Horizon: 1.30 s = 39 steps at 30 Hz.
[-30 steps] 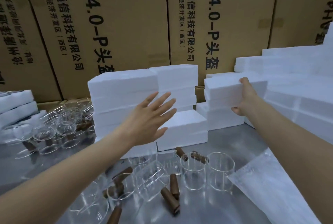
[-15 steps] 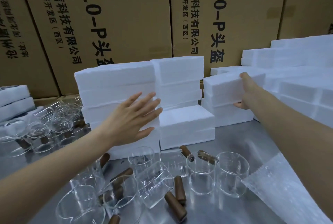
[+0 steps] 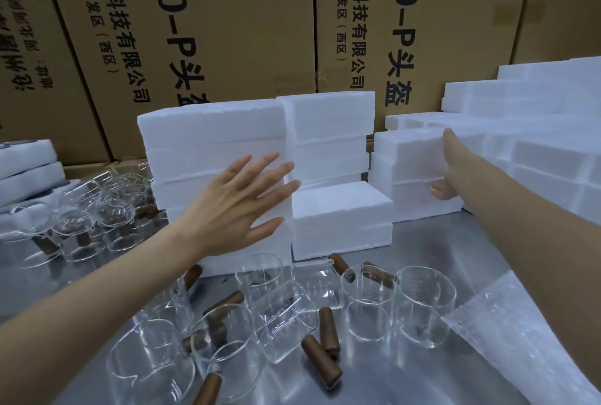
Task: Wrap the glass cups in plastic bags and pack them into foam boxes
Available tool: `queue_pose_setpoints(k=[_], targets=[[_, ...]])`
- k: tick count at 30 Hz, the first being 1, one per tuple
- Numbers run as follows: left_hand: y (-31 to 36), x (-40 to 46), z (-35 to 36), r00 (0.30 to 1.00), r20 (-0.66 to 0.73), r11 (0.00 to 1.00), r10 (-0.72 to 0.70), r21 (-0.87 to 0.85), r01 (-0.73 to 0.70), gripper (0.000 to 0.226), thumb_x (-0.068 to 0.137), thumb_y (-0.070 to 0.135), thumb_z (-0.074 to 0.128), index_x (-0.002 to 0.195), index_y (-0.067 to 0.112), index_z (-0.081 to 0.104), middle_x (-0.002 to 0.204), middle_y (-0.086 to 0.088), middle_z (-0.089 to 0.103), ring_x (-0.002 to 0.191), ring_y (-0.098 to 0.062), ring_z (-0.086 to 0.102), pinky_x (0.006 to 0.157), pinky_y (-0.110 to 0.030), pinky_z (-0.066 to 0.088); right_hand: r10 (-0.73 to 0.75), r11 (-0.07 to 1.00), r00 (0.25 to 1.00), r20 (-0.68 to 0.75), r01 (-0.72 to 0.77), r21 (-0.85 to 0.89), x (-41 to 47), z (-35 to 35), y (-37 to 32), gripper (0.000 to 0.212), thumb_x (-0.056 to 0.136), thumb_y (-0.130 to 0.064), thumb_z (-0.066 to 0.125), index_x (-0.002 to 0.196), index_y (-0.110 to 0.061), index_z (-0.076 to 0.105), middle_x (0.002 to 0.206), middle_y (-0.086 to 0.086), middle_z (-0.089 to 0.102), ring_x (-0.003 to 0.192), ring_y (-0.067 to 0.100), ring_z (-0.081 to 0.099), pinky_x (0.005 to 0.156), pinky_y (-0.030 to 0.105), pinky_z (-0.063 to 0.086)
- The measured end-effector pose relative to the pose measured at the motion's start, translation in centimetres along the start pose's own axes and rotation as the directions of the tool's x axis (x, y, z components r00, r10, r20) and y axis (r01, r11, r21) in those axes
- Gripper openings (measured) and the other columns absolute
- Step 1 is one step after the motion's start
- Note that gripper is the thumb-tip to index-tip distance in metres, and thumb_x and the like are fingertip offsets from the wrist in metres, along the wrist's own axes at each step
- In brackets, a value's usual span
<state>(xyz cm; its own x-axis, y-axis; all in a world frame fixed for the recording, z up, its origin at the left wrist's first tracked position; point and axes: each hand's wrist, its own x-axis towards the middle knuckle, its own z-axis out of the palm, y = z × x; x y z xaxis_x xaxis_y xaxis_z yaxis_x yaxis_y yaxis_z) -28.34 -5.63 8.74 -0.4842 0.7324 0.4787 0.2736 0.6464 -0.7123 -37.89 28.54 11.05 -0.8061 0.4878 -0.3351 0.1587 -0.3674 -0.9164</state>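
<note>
Hands: your left hand [image 3: 239,206] hovers flat, fingers spread, before the white foam box stack [image 3: 211,150]; your right hand [image 3: 447,173] grips a white rectangular foam box [image 3: 409,157] atop a neighbouring pile. Clear glass cups with brown handles [image 3: 367,303] crowd the steel desk [image 3: 432,251].

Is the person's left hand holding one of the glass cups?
No. The left hand is spread open, fingers straight, in front of a foam box stack, above the glass cups.

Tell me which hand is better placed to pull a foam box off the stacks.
Right. The right hand already grips the top foam box of its stack, thumb beneath. The left hand is open, fingers spread before the taller stack, gripping nothing.
</note>
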Motion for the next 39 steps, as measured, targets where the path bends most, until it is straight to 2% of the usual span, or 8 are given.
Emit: queue_pose_setpoints(k=[10, 14, 19, 22, 24, 29, 33, 39], targets=[[2.9, -1.8, -6.2, 0.987, 0.064, 0.968, -0.145, -0.196, 0.155, 0.059, 0.094, 0.05, 0.03, 0.139, 0.018, 0.05, 0.146, -0.009, 0.044, 0.141, -0.031, 0.031, 0.114, -0.047, 0.02, 0.011, 0.989, 0.998, 0.056, -0.003, -0.147, -4.4, -2.5, 1.3, 0.059, 0.091, -0.052, 0.04, 0.142, -0.023, 0.03, 0.149, 0.004, 0.029, 0.129, 0.033, 0.038, 0.104, 0.043, 0.033], [6.0, -3.4, -9.8, 0.974, 0.038, 0.914, -0.222, -0.339, 0.221, 0.057, 0.093, 0.05, 0.033, 0.134, 0.017, 0.053, 0.141, -0.009, 0.048, 0.139, -0.027, 0.029, 0.112, -0.05, 0.023, -0.085, 0.915, 0.969, 0.232, 0.168, -0.367, -8.5, -4.1, 3.0, 0.055, 0.093, -0.046, 0.045, 0.139, -0.015, 0.038, 0.136, 0.008, 0.043, 0.12, 0.028, 0.045, 0.105, 0.04, 0.029], [11.3, -6.6, -13.2, 0.971, -0.038, 0.837, -0.235, -0.515, 0.183, 0.043, 0.089, 0.042, 0.048, 0.122, 0.018, 0.062, 0.13, -0.004, 0.057, 0.132, -0.026, 0.043, 0.107, -0.046, 0.039, -0.076, 0.466, 0.825, 0.56, 0.526, -0.711, -15.4, -7.3, 6.6, 0.075, 0.077, -0.067, 0.055, 0.136, -0.021, 0.045, 0.141, 0.002, 0.045, 0.123, 0.021, 0.046, 0.099, 0.036, 0.032], [13.6, -8.1, -14.2, 0.971, -0.098, 0.836, -0.217, -0.532, 0.133, 0.038, 0.087, 0.038, 0.051, 0.113, 0.017, 0.067, 0.122, -0.005, 0.062, 0.126, -0.028, 0.051, 0.106, -0.043, 0.038, 0.019, 0.131, 0.796, 0.604, 0.597, -0.791, -17.6, -8.7, 9.1, 0.103, 0.067, -0.07, 0.063, 0.148, -0.02, 0.024, 0.154, 0.001, 0.026, 0.139, 0.021, 0.029, 0.11, 0.036, 0.025], [14.7, -8.8, -14.6, 0.971, -0.098, 0.833, -0.218, -0.537, 0.133, 0.036, 0.087, 0.038, 0.051, 0.111, 0.017, 0.068, 0.12, -0.004, 0.062, 0.124, -0.027, 0.053, 0.103, -0.042, 0.043, -0.033, 0.043, 0.813, 0.582, 0.583, -0.812, -17.9, -9.0, 10.5, 0.107, 0.068, -0.062, 0.07, 0.148, -0.013, 0.019, 0.155, 0.006, 0.021, 0.14, 0.023, 0.027, 0.11, 0.035, 0.027], [16.0, -9.9, -14.7, 0.965, -0.121, 0.81, -0.235, -0.573, 0.125, 0.032, 0.087, 0.035, 0.053, 0.108, 0.016, 0.069, 0.117, -0.004, 0.063, 0.122, -0.025, 0.054, 0.101, -0.04, 0.046, -0.259, 0.102, 0.861, 0.439, 0.476, -0.873, -18.3, -9.2, 12.4, 0.072, 0.075, -0.042, 0.069, 0.134, -0.016, 0.039, 0.133, 0.008, 0.032, 0.1, 0.027, 0.057, 0.084, 0.034, 0.049], [16.0, -10.1, -14.3, 0.957, -0.137, 0.787, -0.254, -0.605, 0.122, 0.031, 0.087, 0.033, 0.054, 0.107, 0.015, 0.069, 0.115, -0.004, 0.063, 0.12, -0.025, 0.053, 0.101, -0.038, 0.045, -0.346, 0.129, 0.852, 0.393, 0.459, -0.879, -18.8, -9.5, 13.2, 0.064, 0.071, -0.044, 0.071, 0.123, -0.015, 0.047, 0.127, 0.006, 0.038, 0.086, 0.023, 0.054, 0.069, 0.03, 0.04], [16.0, -10.0, -13.9, 0.937, -0.091, 0.681, -0.338, -0.711, 0.177, 0.033, 0.085, 0.028, 0.056, 0.111, 0.012, 0.066, 0.114, -0.004, 0.062, 0.113, -0.024, 0.056, 0.101, -0.033, 0.04, -0.748, 0.361, 0.619, 0.24, 0.682, -0.636, -21.2, -9.7, 13.8, 0.049, 0.068, -0.049, 0.069, 0.099, -0.025, 0.04, 0.101, -0.009, 0.052, 0.093, 0.018, 0.054, 0.068, 0.03, 0.035]])
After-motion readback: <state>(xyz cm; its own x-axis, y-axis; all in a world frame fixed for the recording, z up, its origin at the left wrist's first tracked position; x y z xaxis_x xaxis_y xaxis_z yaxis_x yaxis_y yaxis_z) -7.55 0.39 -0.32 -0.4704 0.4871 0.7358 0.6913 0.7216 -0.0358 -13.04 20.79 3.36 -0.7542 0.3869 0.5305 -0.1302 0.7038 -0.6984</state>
